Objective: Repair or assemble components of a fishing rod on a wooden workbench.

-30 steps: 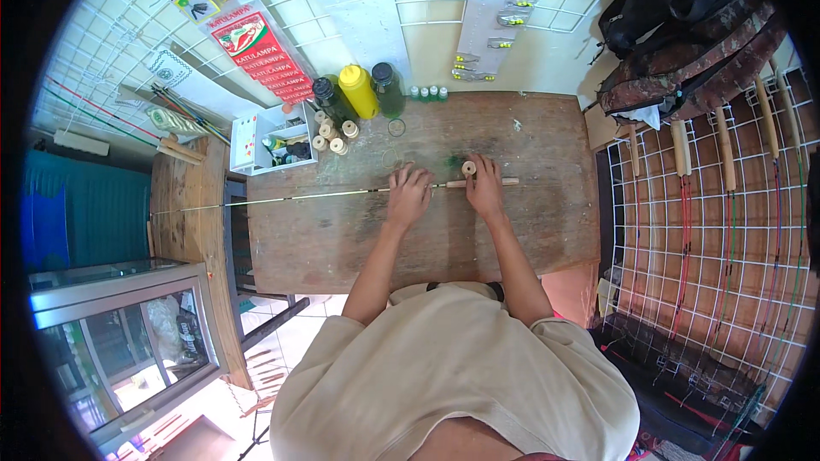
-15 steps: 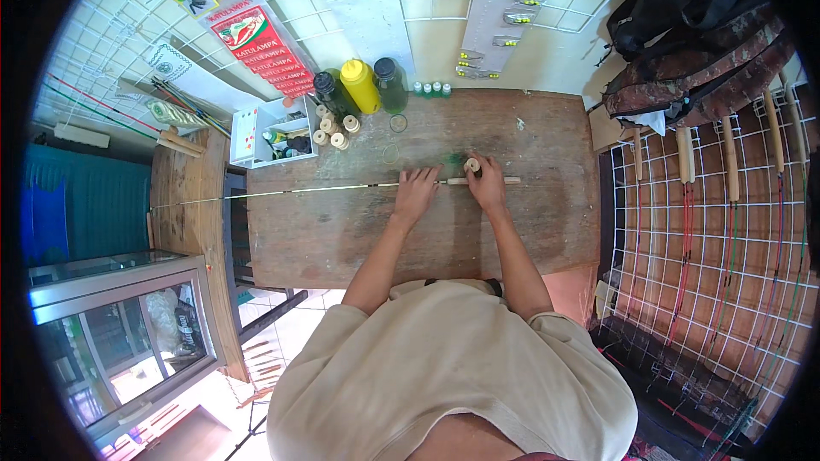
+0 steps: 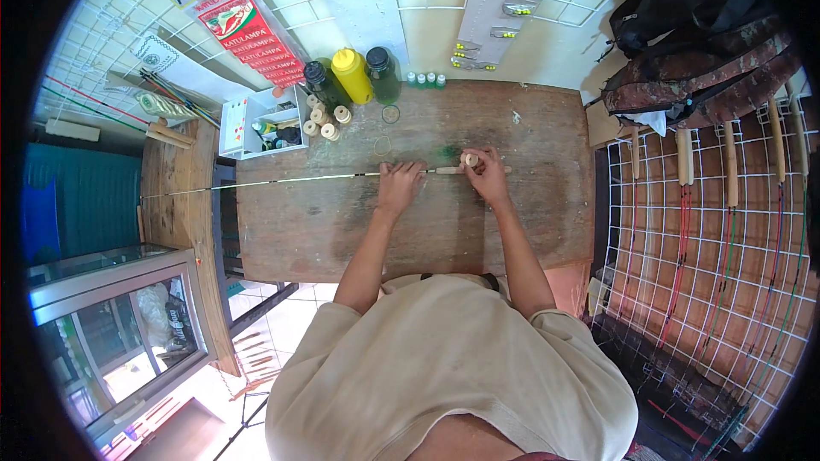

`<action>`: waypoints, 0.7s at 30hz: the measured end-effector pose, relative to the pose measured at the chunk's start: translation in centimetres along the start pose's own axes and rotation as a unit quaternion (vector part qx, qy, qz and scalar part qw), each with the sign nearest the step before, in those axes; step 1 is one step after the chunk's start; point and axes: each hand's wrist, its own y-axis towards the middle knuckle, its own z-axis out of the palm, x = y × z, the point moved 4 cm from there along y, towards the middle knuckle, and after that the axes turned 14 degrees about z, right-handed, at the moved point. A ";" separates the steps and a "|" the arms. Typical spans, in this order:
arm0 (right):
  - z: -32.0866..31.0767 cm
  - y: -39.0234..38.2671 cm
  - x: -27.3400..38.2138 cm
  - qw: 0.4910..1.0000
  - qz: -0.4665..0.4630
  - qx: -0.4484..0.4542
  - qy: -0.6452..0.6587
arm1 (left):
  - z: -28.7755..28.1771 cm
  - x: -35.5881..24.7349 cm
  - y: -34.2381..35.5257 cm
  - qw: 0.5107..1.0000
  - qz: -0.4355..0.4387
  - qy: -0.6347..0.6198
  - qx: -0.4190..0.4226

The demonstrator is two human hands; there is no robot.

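Note:
A thin, pale fishing rod (image 3: 299,177) with dark bands lies across the wooden table, its light handle (image 3: 447,171) toward the right. My left hand (image 3: 400,186) is closed over the rod just left of the handle, fingers curled down on it. Between the fingers of my right hand (image 3: 489,179) is a small wooden spool (image 3: 469,160), held upright over the handle. Part of the handle is hidden beneath this hand, and its end shows to the right. Any thread on the spool is too small to make out.
Several wooden spools (image 3: 330,131) stand beside a white tray (image 3: 265,152) at the back left. Behind them are a yellow squeeze bottle (image 3: 353,77) and two dark bottles. Small green bottles (image 3: 426,80) line the back edge. Rods hang on a rack (image 3: 683,230) at right.
The whole view has shifted slightly. My hands are a little farther apart, the left having moved leftward along the rod. The spool remains in my right hand.

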 end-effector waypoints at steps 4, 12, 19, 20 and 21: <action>0.1 0.2 0.3 0.997 0.010 0.026 0.076 | 0.0 0.0 0.1 1.000 -0.003 0.013 -0.006; 0.2 1.2 -0.7 0.999 0.049 0.018 -0.005 | -0.6 -1.9 1.9 0.997 0.046 0.028 -0.047; -0.1 1.1 -0.1 0.999 0.032 0.022 -0.030 | 1.4 -1.9 2.3 0.996 0.085 0.020 -0.001; -0.2 1.2 -0.3 0.998 0.039 0.018 -0.038 | 1.4 -2.0 2.3 0.996 0.086 0.019 -0.001; -0.2 1.2 -0.4 0.998 0.046 0.014 -0.047 | 1.3 -2.2 2.4 0.995 0.095 0.018 -0.016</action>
